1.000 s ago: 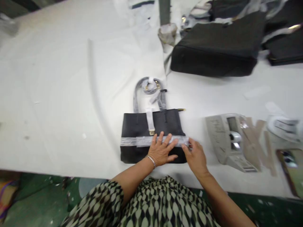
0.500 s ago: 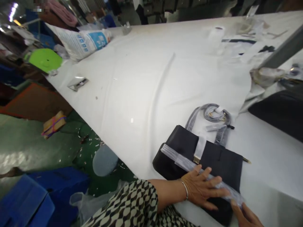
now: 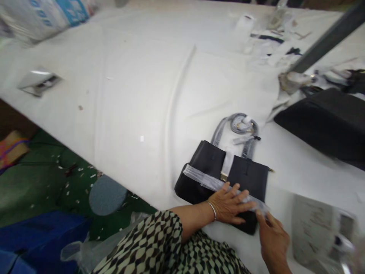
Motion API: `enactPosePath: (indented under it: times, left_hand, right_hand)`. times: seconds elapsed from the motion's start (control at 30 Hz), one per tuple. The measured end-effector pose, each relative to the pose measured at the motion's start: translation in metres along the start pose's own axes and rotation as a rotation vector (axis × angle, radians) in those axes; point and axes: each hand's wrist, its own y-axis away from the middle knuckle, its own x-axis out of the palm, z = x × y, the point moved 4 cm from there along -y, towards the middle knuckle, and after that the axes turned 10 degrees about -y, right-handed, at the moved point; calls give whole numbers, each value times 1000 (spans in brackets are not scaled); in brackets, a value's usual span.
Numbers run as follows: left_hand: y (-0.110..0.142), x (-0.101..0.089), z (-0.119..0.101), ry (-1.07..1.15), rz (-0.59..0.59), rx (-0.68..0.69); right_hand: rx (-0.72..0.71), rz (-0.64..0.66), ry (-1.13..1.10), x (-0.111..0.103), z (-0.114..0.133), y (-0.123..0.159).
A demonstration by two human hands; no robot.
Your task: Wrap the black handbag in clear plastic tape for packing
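Observation:
A black handbag (image 3: 196,158) lies on the white-covered table, its plastic-wrapped handles (image 3: 248,148) reaching away from me. Across its front runs a clear plastic strip (image 3: 201,177), below a gold clasp (image 3: 224,177) with a white wrap above it. My left hand (image 3: 229,203) lies flat on the strip and bag front, fingers spread. At the bag's right edge, the fingers of my right hand (image 3: 272,236) close on the strip's end. A coiled, wrapped strap (image 3: 240,123) rests between the handles.
A large black item (image 3: 325,121) lies on the right, near a slanted metal post (image 3: 325,40). A grey board (image 3: 312,224) sits at lower right. Scraps (image 3: 273,47) and a white roll (image 3: 245,26) stand at the back. A round stool (image 3: 107,195) is beside the table's left edge.
The view has tilted down and turned right, bringing the grey board and more of my right hand into sight. Both hands stay on the strip; the bag looks unchanged.

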Motion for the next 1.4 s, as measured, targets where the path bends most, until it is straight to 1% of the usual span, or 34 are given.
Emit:
enactPosePath:
  times: [0.03, 0.1, 0.17, 0.23, 0.3, 0.33, 0.37, 0.43, 0.53, 0.57, 0.63, 0.7, 0.8, 0.87, 0.93, 1.0, 1.07, 1.1, 1.13, 1.2, 1.27, 1.3, 1.33, 1.37, 1.4]
  left_hand:
    - [-1, 3, -1, 28, 8, 0]
    - [-3, 7, -2, 73, 32, -4]
    - [-6, 9, -3, 95, 53, -10]
    - [-8, 9, -4, 98, 57, -16]
    - [-9, 9, -5, 91, 53, -23]
    - [-10, 9, -5, 88, 51, -28]
    - [-11, 9, -5, 86, 51, -35]
    - [-12, 10, -6, 91, 57, -45]
    - [-14, 11, -7, 110, 70, -52]
    - [-14, 11, -7, 115, 75, -54]
    - [-14, 11, -7, 121, 81, -58]
    - [-14, 12, -7, 121, 87, -55]
    - [-13, 14, -8, 108, 94, -54]
    - [-14, 13, -8, 101, 103, -58]
    - [-15, 12, -9, 101, 121, -56]
    - [-16, 11, -10, 101, 140, -50]
    - [-16, 10, -12, 99, 147, -51]
    - [-16, 10, -12, 99, 147, -54]
    - [-16, 10, -12, 99, 144, -59]
    - [-17, 11, -13, 99, 139, -61]
    - [-16, 13, -14, 94, 133, -54]
    - [-16, 13, -14, 89, 129, -50]
    - [-16, 13, -14, 83, 126, -46]
    - [-16, 13, -15, 77, 122, -43]
    - [-16, 13, -15, 72, 117, -41]
  right_hand:
    - [43, 0, -36, 3, 4, 3]
    - [33, 29, -129, 9, 12, 4]
    - [93, 19, -276, 11, 14, 2]
    - [211, -2, -498, 10, 9, 0]
    - [306, 3, -707, 8, 2, 1]
    - [323, 14, -764, 6, -2, 3]
    - [313, 16, -767, 2, -4, 7]
    - [205, -26, -633, -8, -5, 17]
    - [-81, -145, -287, -20, 11, 36]
    - [-172, -150, -192, -19, 18, 42]
    - [-296, -93, -65, -8, 30, 50]
    - [-335, -15, -7, 10, 34, 52]
    - [-309, 33, 9, 34, 28, 49]
    - [-301, 51, -10, 41, 23, 46]
    - [-303, 95, -78, 38, 20, 44]
    - [-292, 133, -177, 24, 18, 45]
    - [-282, 88, -252, -2, 15, 50]
    - [-281, 27, -276, -19, 13, 55]
    - [-277, -61, -292, -38, 9, 62]
    - [-239, -276, -310, -79, -3, 76]
    - [-132, -491, -298, -119, -22, 86]
    - [-64, -571, -281, -138, -34, 88]
    - [-2, -612, -259, -153, -45, 85]
    - [57, -604, -225, -166, -55, 79]
    - [106, -553, -185, -175, -65, 69]
